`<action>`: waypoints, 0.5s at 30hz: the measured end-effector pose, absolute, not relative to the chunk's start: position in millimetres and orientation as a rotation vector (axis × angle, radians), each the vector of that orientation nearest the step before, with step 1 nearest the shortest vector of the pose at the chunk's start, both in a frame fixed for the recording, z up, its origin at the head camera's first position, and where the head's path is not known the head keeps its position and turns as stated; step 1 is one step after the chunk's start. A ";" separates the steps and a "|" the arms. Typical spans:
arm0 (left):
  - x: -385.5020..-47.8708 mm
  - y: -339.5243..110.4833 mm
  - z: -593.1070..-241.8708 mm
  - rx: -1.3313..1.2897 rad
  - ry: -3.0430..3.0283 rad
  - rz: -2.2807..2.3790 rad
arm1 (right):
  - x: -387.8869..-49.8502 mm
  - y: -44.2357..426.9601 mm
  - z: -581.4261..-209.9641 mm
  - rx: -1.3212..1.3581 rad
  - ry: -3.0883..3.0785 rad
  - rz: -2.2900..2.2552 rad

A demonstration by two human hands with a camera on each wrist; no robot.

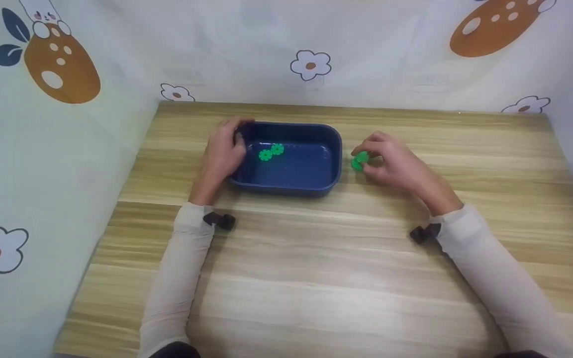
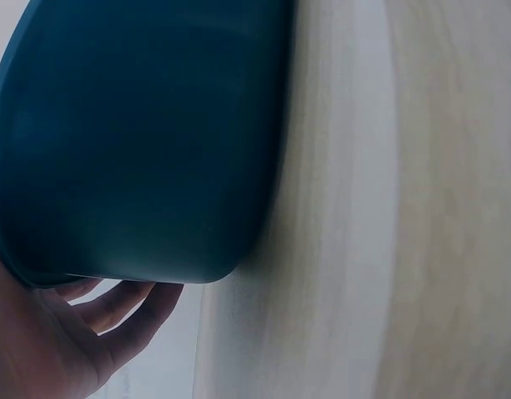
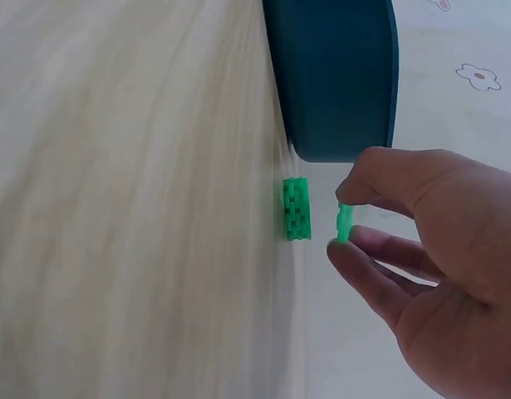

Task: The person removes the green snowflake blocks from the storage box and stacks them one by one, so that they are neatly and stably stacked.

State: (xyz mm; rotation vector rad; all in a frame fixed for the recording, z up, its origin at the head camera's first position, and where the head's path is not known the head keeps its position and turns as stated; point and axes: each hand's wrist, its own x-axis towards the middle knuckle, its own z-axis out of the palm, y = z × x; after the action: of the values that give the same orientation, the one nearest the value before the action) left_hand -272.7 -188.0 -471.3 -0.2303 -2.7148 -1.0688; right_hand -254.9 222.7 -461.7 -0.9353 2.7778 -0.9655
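Note:
A dark blue rectangular tub point(image 1: 299, 171) stands on the table, with two green notched plastic discs point(image 1: 265, 155) lying side by side on its floor. My left hand point(image 1: 223, 153) grips the tub's left rim, thumb on the inside and fingers round the outer wall. In the left wrist view the fingers point(image 2: 135, 312) show behind the tub wall. Just right of the tub, my right hand point(image 1: 397, 161) pinches one green disc point(image 3: 344, 223) between thumb and fingertips. A short stack of green discs point(image 3: 297, 209) sits on the table below it, apart from the pinched one.
The wood-grain table point(image 1: 316, 263) runs back to a wall covering point(image 1: 246, 49) printed with flowers and orange shapes. Side walls rise at left and right. A small black device point(image 1: 219, 220) is strapped at the left wrist, another device point(image 1: 425, 232) at the right.

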 end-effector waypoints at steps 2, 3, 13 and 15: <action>-272.3 -188.0 -471.0 -0.229 -2.716 -1.072 | -255.2 223.0 -462.0 -0.946 2.772 -0.949; -272.2 -187.9 -470.9 -0.227 -2.717 -1.072 | -255.3 223.1 -462.2 -0.957 2.770 -0.942; -273.4 -188.2 -471.7 -0.248 -2.717 -1.054 | -256.4 225.2 -464.6 -1.068 2.742 -0.929; -274.0 -188.4 -472.0 -0.252 -2.716 -1.058 | -256.6 225.2 -464.5 -1.081 2.738 -0.928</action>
State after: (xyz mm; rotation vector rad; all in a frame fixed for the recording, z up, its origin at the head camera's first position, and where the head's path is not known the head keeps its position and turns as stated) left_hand -274.0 -188.4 -472.0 -0.2524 -2.7161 -1.0580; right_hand -256.6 225.2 -464.5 -1.0807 2.7383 -0.9275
